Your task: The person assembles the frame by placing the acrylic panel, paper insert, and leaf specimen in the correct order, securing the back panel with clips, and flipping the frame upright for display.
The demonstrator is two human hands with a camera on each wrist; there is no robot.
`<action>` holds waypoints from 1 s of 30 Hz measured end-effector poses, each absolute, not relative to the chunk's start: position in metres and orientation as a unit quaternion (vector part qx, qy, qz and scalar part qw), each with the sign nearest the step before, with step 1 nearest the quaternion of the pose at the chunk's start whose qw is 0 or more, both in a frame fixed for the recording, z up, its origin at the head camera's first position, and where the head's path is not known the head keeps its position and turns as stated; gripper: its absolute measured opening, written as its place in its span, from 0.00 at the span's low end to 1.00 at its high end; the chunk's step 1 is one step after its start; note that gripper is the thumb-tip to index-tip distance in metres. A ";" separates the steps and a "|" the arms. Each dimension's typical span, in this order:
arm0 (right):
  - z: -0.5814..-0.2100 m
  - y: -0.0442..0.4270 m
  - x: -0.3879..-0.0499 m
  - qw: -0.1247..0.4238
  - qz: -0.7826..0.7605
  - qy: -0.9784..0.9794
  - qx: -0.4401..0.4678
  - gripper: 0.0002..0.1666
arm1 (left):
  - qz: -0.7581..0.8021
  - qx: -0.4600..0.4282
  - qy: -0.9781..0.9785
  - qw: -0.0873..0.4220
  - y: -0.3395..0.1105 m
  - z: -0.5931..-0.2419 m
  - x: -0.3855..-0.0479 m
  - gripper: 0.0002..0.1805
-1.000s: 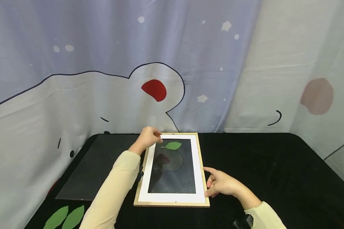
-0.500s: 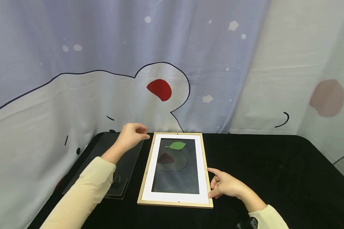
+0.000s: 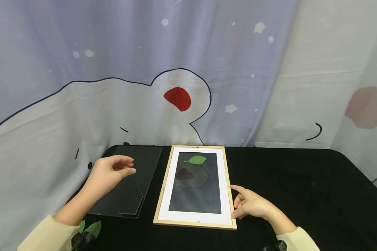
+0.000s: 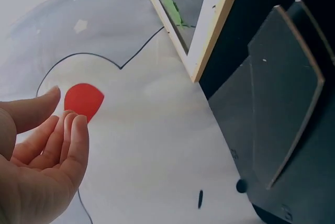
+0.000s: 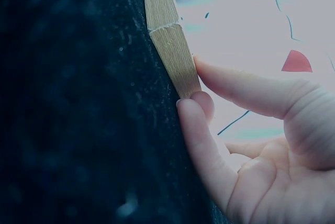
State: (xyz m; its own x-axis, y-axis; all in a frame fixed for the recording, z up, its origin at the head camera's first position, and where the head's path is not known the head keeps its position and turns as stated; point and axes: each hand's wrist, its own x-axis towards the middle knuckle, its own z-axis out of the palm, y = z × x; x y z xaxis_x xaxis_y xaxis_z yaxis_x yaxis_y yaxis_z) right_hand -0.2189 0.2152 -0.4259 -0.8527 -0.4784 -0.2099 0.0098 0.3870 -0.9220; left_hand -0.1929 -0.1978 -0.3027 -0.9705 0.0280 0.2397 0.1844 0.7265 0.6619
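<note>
A light wooden picture frame with a white mat border lies on the black table. One green leaf lies near the far end of its dark, reflective middle. Along the frame's right edge, my right hand rests its index fingertip and thumb tip, spread apart; its other fingers are bent. In the right wrist view the wooden edge shows close by the fingertips. My left hand hovers over a dark flat board left of the frame, fingers loosely curved and holding nothing.
A smaller flap stands off the dark board in the left wrist view. Two green leaves lie near the table's front left, partly hidden by the left wrist. A printed curtain hangs right behind the black table.
My left hand has moved away from the frame's far left corner, leftward and down over the dark board. My right hand stays at the frame's edge. The view has shifted slightly left.
</note>
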 end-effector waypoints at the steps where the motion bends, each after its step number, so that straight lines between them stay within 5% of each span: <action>1: -0.426 0.216 -0.219 0.228 -0.533 0.802 -0.146 0.60 | -0.367 -0.055 -0.922 0.111 -0.201 -0.304 -0.188 0.17; 14: -0.428 0.220 -0.219 0.230 -0.542 0.795 -0.147 0.60 | -0.405 0.000 -0.905 0.130 -0.234 -0.343 -0.136 0.19; 30: -0.424 0.219 -0.220 0.226 -0.538 0.799 -0.148 0.60 | -0.414 0.147 -0.897 0.034 -0.297 -0.389 -0.100 0.30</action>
